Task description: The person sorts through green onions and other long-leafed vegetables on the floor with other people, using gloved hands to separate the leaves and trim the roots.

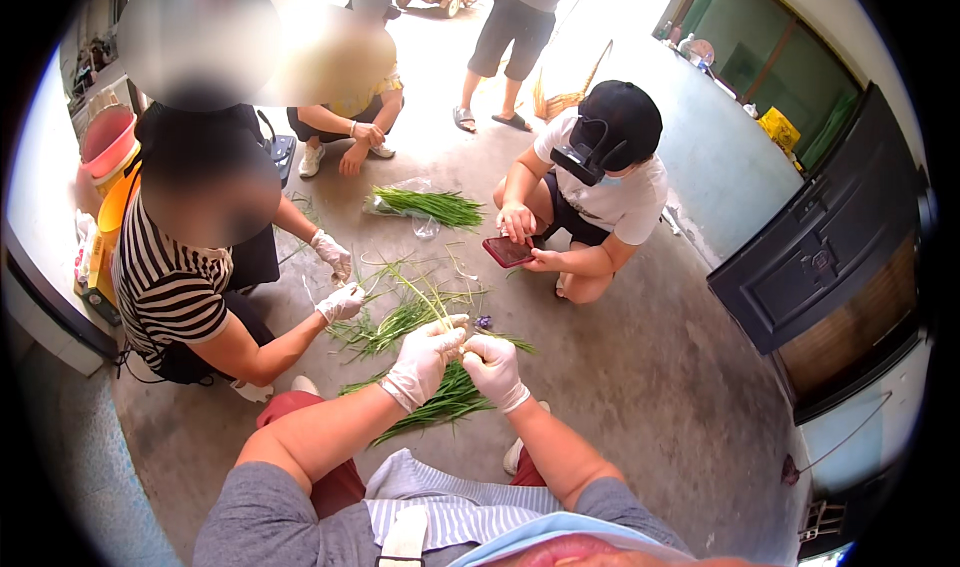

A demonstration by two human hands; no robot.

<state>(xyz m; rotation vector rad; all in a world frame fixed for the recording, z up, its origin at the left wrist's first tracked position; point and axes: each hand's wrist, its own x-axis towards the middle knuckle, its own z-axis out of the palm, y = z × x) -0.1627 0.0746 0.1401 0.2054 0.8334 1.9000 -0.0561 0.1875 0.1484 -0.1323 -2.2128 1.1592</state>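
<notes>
Looks partway through picking over slender green stalks, judging by the spread on the concrete floor [650,417]. Shows pale scraps [470,277] strewn around a loose heap [385,329], suggesting some stripping already done. Shows also, farther off, a tidy bundle [430,205] on clear plastic [425,230] — finished or waiting, impossible to tell which. Leaves plenty to go, most likely, with the loose heap tangled and a thick green pile [452,397] nearer in. Includes a co-worker [170,277] crouching at the left in a striped top, with gloved hands [340,302] at the edge of the loose heap, perhaps sharing the work. Grips a few pale stalks [430,295] in the white-gloved left hand [420,365], with fingers closed around one end and the lengths slanting up and leftward across the loose heap in this view. Curls the right hand [493,369], gloved likewise, just beside the left, fingertips drawn in toward the gripped end — cannot tell whether pinching a stalk there or not. Has the thick green pile below both, partly hidden by gloves and wrists, and the tidy bundle well apart, out of reach.
</notes>
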